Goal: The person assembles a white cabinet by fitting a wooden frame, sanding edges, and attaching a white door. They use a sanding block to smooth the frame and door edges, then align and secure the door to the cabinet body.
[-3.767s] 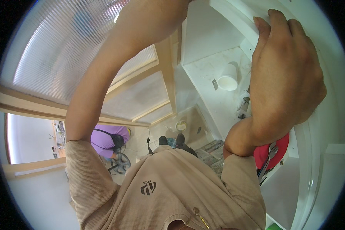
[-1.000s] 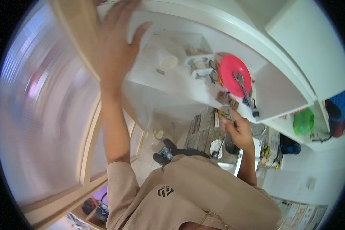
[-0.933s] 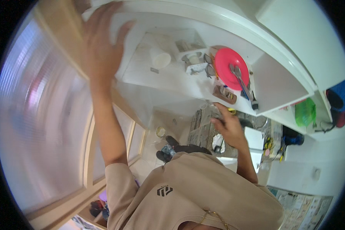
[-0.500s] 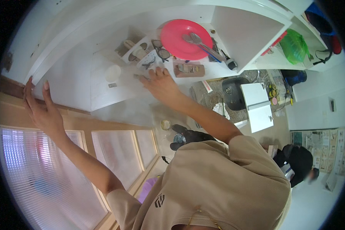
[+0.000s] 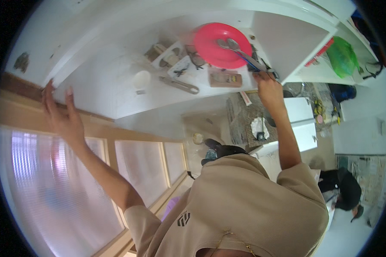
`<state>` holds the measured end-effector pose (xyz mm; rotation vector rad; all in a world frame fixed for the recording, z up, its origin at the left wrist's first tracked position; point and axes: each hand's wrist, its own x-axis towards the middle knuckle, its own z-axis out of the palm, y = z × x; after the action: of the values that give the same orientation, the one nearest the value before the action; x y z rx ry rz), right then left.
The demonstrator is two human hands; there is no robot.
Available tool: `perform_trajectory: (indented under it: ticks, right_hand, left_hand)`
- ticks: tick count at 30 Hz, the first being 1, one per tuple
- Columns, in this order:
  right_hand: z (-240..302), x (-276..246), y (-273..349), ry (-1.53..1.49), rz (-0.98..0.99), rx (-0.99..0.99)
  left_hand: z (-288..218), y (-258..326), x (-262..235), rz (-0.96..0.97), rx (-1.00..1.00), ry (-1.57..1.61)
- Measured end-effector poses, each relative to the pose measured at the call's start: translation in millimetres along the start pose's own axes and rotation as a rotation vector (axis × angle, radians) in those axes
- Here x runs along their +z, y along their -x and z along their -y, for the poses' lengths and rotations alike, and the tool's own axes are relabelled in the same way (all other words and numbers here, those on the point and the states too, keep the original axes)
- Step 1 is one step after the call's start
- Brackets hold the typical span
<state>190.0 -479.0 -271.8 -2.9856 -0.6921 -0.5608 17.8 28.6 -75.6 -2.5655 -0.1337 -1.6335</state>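
My left hand [image 5: 63, 118] is raised at the left, fingers apart, its tips at the white cupboard's edge beside the wooden window frame [image 5: 111, 139]. At the shelf's front right, my right hand [image 5: 269, 88] has its fingers curled by the handle ends of two metal spoons [image 5: 236, 48] and a dark-headed object [image 5: 273, 74]. What the fingers grip is hidden. Behind them the spoons rest on a pink plate [image 5: 210, 45]. A brown box-shaped item [image 5: 225, 80] lies left of that hand. Farther left is a long grey tool [image 5: 179, 85] with a holed end.
White trays [image 5: 179, 67] with small items and glasses [image 5: 197, 61] stand on the white shelf [image 5: 124, 96]. A round white disc [image 5: 142, 79] lies to their left. Below is a countertop with a white panel [image 5: 299, 109]. A person in black [image 5: 345, 186] is at the lower right.
My right hand has moved right, from over the grey tool to the spoon handles. The grey tool now lies uncovered. My left hand stays at the cupboard edge; the view has shifted slightly.
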Motion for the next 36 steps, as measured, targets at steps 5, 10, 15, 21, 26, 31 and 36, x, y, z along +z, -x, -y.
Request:
perform_trajectory:
  ticks: [5, 10, 15, 21, 26, 31, 36]
  right_hand:
    - [-4, 17, -9, 0.019, 0.067, 0.139]
    - [-5, 21, -27, 0.127, -0.038, 0.0]
    - [1, 31, -43, 0.072, -0.066, 0.041]
    - [-1, 41, -55, 0.067, -0.084, 0.111]
    - [-5, 37, -60, 0.068, -0.092, 0.111]
    - [1, 24, -58, 0.247, -0.009, 0.084]
    - [2, 25, -46, 0.473, -0.024, -0.107]
  left_hand:
    - [2, 7, 8, -0.064, -0.155, 0.154]
    - [5, 2, -2, -0.025, -0.207, 0.051]
    - [3, 14, -11, 0.056, -0.221, -0.029]
    - [-12, 25, -11, -0.145, -0.445, -0.025]
    - [-13, 19, -6, -0.135, -0.348, 0.005]
    - [9, 15, 6, -0.056, -0.226, -0.104]
    - [6, 14, 14, -0.053, -0.255, -0.04]
